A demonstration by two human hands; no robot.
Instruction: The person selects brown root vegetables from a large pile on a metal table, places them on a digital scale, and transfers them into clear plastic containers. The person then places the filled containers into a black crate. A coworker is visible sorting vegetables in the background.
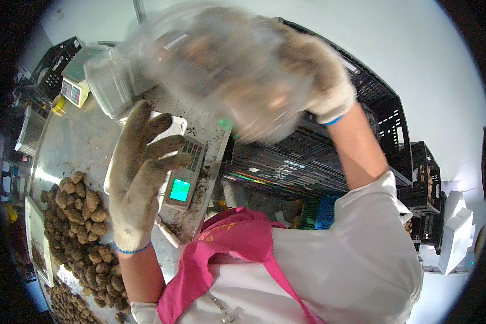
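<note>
My right hand (328, 77), in a soiled white knit glove with a blue cuff, holds up a clear plastic container (227, 69). Brown lumps, probably tubers, show inside it, and motion smears its outline. My left hand (135, 182), gloved the same way, is over the white pan of a digital scale (174, 127) with its fingers apart and nothing in them. The scale's keypad and lit green display (180, 190) show beside the fingers. Just beyond that hand stand nested clear plastic containers (109, 81). Whether the left fingers touch the pan, I cannot tell.
Piles of brown tubers (79, 214) lie on the metal table (85, 141) at left. A handled tool (168, 233) rests near the scale. Black plastic crates (287, 166) stand at right. Another scale (75, 91) and a yellow tape roll (58, 104) sit at the far left.
</note>
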